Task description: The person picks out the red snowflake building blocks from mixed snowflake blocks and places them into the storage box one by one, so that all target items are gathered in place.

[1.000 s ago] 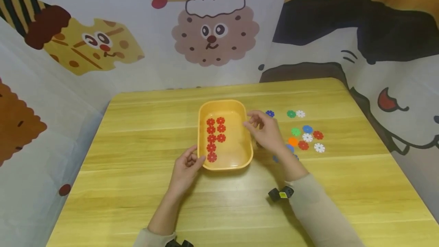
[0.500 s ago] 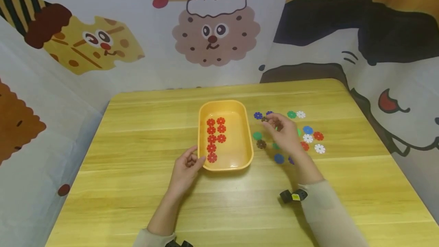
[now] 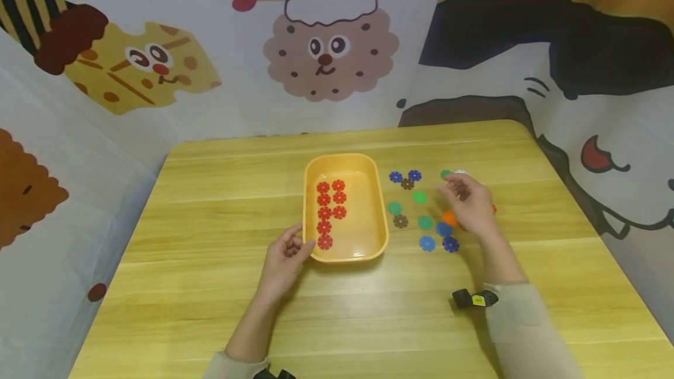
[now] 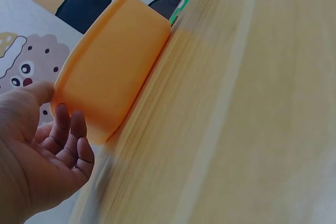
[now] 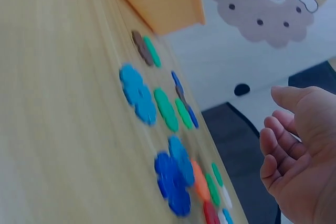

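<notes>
A yellow-orange plastic tray [image 3: 363,221] stands on the wooden table, with several red flower-shaped discs [image 3: 325,213] in two columns on its left side. My left hand [image 3: 284,262] grips the tray's near left corner, thumb over the rim and fingers against the outer wall, as the left wrist view shows. My right hand [image 3: 470,206] hovers above the scattered discs right of the tray, fingers loosely bent, with nothing between them. It hides some discs in the head view. In the right wrist view, blue discs [image 5: 173,184] and a green disc [image 5: 166,109] lie below the right hand.
Loose discs lie right of the tray, among them a brown disc [image 3: 401,221], a dark blue disc [image 3: 450,244] and an orange disc [image 3: 449,218]. The wooden table [image 3: 210,209] backs onto a cartoon-printed cloth [image 3: 226,116].
My right hand has moved right, from the tray's right rim across the loose discs, uncovering those nearest the tray. The left hand and the tray have stayed in place.
</notes>
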`<control>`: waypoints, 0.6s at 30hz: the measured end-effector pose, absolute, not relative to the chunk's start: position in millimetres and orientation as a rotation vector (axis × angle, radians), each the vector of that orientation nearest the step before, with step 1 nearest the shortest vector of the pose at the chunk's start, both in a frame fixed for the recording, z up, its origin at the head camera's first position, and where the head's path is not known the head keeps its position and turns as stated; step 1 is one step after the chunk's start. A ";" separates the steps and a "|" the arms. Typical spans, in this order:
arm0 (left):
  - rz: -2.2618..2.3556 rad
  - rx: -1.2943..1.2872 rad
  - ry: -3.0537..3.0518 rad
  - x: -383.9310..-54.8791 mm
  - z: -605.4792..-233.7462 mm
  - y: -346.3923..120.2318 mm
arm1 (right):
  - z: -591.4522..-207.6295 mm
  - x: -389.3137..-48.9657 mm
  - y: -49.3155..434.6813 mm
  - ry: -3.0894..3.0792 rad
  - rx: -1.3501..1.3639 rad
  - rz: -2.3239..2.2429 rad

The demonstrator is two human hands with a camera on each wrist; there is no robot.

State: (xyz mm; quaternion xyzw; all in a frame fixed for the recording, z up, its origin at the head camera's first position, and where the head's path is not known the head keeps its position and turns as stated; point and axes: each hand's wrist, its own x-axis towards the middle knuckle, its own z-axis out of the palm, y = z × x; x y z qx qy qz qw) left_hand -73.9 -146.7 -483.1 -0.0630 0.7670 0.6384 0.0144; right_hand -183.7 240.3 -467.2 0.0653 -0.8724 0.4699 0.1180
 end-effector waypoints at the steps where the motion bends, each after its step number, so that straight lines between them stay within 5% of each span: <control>1: 1.987 -0.199 2.387 -74.0 -483.0 -146.6 | -467.7 -183.9 243.5 -2.546 0.182 1.368; 18: 1.983 -0.210 2.380 -75.1 -480.5 -147.1 | -477.6 -177.0 279.0 -2.713 0.070 1.257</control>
